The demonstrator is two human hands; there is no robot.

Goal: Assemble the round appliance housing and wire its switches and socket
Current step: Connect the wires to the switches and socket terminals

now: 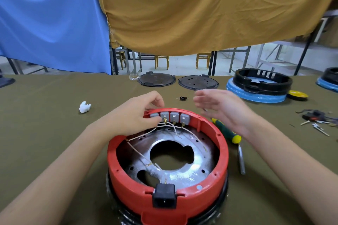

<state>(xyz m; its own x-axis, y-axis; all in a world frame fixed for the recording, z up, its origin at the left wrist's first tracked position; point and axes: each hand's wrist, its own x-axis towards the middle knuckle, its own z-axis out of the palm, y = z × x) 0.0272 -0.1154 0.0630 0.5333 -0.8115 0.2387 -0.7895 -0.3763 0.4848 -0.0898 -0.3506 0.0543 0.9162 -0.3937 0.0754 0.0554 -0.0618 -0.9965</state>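
In the head view, the red housing (167, 166) sits low in the centre of the frame on the olive tabletop (45, 124), open side up, apparently so that its inside is reachable from above. Its row of four grey switches (171, 118) lines the far inner wall and the black socket (164, 195) is clipped into the near rim, facing the viewer. Thin pale wires (142, 134) run from the switch terminals across the metal plate (182, 170), which suggests the wiring step is under way. The left hand (136, 115) reaches in from the lower left, forearm angled up over the rim, fingers curled at the leftmost switch and pinching there, probably on a wire end or terminal, though the exact contact is hidden. The right hand (223, 107) hovers right of centre above the far rim, palm turned inward, fingers extended and blurred, holding nothing. A green-and-yellow screwdriver (226, 130) lies just right of the housing, within easy reach. Two dark round lids (176, 80) lie further back.
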